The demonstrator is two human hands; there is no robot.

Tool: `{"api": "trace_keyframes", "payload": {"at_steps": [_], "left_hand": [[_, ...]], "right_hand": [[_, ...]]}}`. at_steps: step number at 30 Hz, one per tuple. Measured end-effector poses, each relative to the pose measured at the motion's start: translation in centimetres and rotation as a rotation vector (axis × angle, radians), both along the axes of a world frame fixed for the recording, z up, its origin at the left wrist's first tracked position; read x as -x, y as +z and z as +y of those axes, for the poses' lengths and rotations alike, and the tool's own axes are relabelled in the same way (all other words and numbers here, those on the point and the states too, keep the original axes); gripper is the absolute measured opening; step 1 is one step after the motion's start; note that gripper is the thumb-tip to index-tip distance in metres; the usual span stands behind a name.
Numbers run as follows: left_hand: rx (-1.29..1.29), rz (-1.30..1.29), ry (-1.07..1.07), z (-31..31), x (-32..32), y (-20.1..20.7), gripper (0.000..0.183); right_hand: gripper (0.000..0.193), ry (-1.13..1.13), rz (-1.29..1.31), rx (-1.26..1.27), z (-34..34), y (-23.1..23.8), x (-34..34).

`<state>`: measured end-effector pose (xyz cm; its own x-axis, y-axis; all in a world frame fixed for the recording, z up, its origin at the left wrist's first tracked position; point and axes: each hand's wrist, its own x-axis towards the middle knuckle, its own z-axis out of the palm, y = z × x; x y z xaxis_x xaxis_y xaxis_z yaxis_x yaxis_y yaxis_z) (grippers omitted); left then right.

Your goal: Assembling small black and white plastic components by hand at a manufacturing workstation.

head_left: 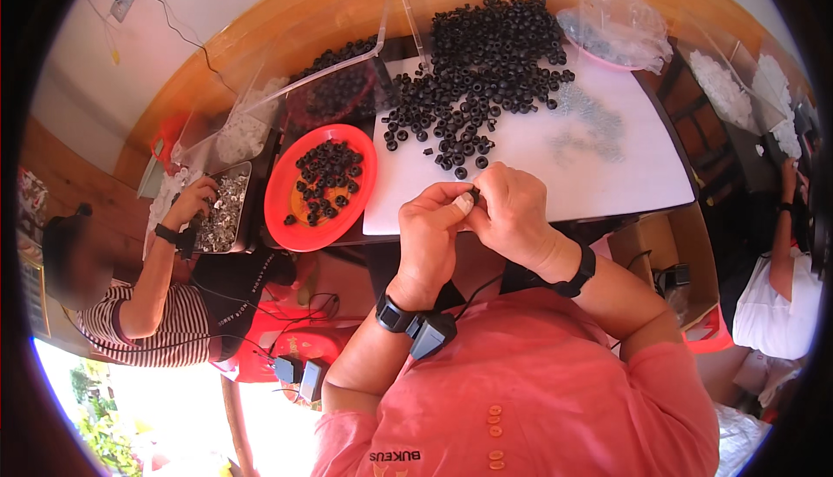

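Note:
My left hand [431, 232] and my right hand [514, 217] meet at the near edge of a white board [642, 173]. Their fingertips are pinched together around a small black part [474, 192], mostly hidden by the fingers. Just beyond them, loose black ring-like parts [464, 143] trail back to a large heap [499, 39] of the same kind. To the right of the trail, many tiny see-through pieces [588, 130] lie scattered on the board. Left of my hands, a red oval plate [279, 208] holds more black parts.
See-through panels [408, 8] stand around the heap. A bag-lined pink bowl [620, 60] is at the far right. A co-worker's hand [193, 201] reaches into a tray of small metal pieces [224, 217] at left; another person [781, 286] sits right. A cardboard box [664, 243] stands below the board.

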<state>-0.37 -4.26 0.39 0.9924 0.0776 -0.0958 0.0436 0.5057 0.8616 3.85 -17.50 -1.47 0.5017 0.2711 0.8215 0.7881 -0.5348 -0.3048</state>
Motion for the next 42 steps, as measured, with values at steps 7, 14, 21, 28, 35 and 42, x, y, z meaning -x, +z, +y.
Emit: {"api": "trace_keyframes", "payload": {"at_steps": [7,14,21,28,35,42], "left_hand": [[-0.224,0.01,-0.208,0.8,0.5,-0.1,0.021],[-0.203,0.027,-0.238,0.2,1.0,-0.3,0.018],[-0.546,0.105,-0.355,0.6,0.8,1.7,0.013],[-1.199,-0.684,0.008,-0.6,0.5,-0.2,0.021],[-1.242,-0.79,-0.081,-0.6,-0.9,-0.6,0.027],[-1.199,-0.779,-0.191,0.0,-1.7,-0.7,0.03]], "right_hand": [[0.031,0.125,-0.052,0.051,-1.7,1.1,-0.2],[0.031,0.196,0.05,0.025,-2.2,0.2,0.6],[0.034,0.25,0.326,0.063,-3.3,1.5,1.7],[0.023,0.001,0.526,0.647,-4.1,4.9,-0.6],[0.009,0.005,0.574,0.68,-3.9,5.0,-1.8],[0.023,0.035,0.927,0.502,-4.5,5.6,-3.2]]}}
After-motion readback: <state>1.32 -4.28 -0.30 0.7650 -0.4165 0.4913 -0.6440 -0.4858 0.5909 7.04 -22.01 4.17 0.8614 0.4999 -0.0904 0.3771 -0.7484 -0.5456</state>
